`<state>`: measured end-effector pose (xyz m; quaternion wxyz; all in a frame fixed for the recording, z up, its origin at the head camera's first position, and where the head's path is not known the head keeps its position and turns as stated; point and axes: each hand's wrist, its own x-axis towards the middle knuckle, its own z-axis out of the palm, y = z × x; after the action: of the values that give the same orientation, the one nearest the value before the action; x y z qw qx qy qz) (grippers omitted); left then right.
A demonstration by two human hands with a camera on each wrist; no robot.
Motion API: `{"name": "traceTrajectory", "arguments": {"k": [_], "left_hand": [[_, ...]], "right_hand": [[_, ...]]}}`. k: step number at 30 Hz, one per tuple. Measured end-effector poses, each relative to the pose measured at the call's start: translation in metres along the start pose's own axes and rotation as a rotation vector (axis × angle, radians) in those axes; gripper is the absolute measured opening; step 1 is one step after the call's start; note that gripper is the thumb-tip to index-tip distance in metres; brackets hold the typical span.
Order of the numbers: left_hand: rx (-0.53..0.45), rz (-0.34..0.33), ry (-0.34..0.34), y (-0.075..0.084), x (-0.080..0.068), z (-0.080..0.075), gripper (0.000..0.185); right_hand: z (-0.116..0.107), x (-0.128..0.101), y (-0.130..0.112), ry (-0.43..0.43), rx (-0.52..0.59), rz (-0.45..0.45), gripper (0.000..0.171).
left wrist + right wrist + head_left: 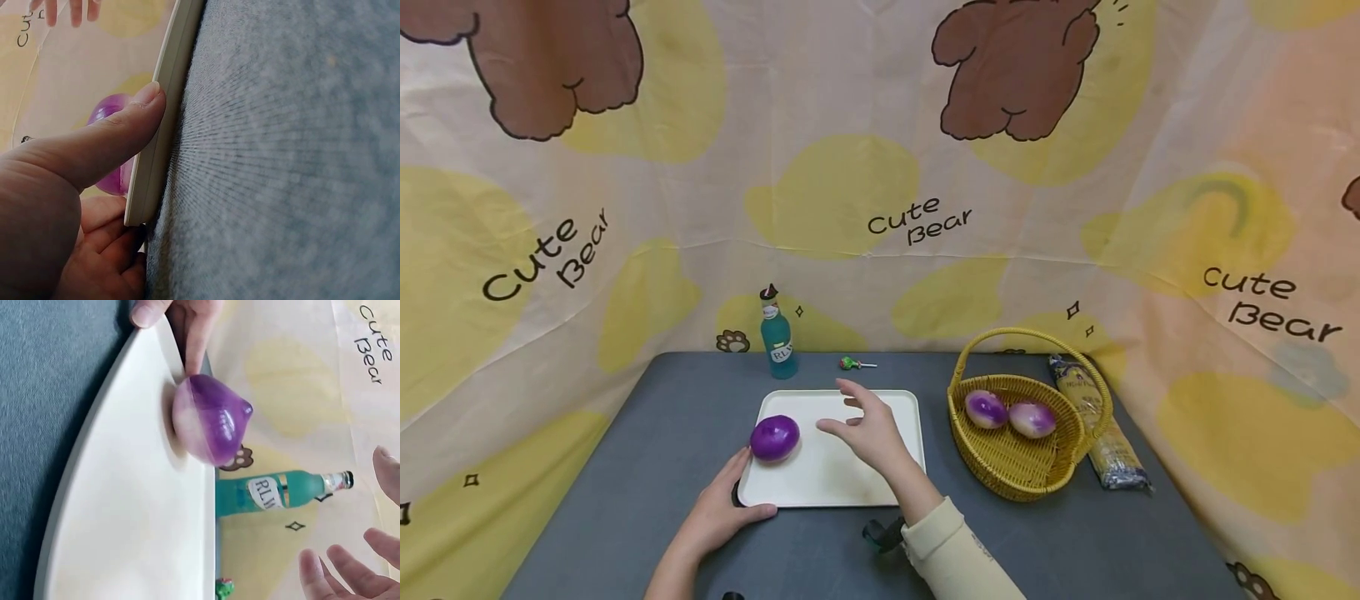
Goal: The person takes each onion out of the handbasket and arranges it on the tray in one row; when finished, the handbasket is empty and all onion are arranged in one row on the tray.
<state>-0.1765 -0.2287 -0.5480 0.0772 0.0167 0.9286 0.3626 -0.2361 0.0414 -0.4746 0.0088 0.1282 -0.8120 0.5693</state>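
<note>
A glossy purple onion (775,438), pale on its underside, sits at the left end of a white tray (850,483). My left hand (718,508) grips the tray's near left corner, its thumb (119,137) against the front edge and its fingers along the left side. One fingertip is right by the onion in the right wrist view. Over the middle of the tray hovers my right hand (872,429), fingers spread and nothing between them; it also shows at the right of the right wrist view (356,569).
Right of the tray stands a yellow wicker basket (992,479) with a tall handle and two purple-and-white onions (987,409) in it. A printed plastic packet (1112,442) lies behind it. At the back are a teal bottle (778,337) and a green lollipop (850,363).
</note>
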Motion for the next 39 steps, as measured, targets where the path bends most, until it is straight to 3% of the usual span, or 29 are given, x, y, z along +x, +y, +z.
{"name": "traceTrajectory", "arguments": {"k": [8, 17, 39], "left_hand": [[0.006, 0.005, 0.003, -0.003, 0.003, 0.001, 0.121], [0.012, 0.007, 0.002, -0.002, 0.001, 0.001, 0.120], [0.015, 0.004, -0.009, 0.001, 0.000, -0.002, 0.118]], "right_hand": [[-0.016, -0.004, 0.007, 0.031, 0.016, 0.030, 0.068], [-0.027, -0.008, 0.017, 0.079, 0.019, -0.003, 0.070], [-0.056, -0.020, 0.013, 0.138, 0.050, -0.025, 0.067]]}}
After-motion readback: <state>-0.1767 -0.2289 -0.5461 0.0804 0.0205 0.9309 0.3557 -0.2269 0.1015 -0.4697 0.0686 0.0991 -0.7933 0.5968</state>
